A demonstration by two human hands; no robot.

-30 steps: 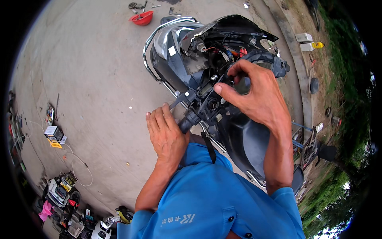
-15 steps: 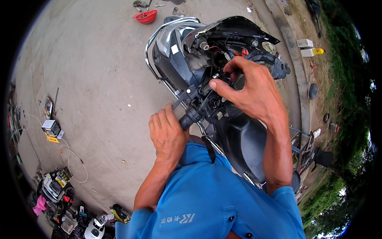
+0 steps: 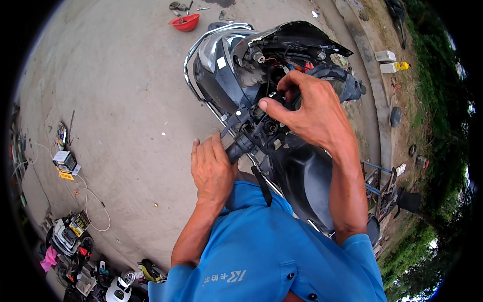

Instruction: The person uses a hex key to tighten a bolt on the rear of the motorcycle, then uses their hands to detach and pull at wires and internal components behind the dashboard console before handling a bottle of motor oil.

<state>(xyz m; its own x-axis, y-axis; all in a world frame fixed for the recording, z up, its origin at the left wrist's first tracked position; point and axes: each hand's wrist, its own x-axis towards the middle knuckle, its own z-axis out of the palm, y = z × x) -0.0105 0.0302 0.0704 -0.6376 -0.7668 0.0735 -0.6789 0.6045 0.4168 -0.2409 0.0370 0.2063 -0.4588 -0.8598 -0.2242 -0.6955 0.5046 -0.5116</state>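
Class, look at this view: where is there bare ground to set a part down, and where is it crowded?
Bare concrete spreads left of the scooter, between the red bowl at the top and the tool clutter at lower left. It is crowded there, and around the handlebar, which the left hand and right hand grip.

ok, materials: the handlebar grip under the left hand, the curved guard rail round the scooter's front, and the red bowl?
Black handlebar grip: looks like matte rubber, no shine. Curved silver guard rail: probably chromed metal tube, bright reflections. Red bowl on the ground: likely plastic, uniform glossy colour.
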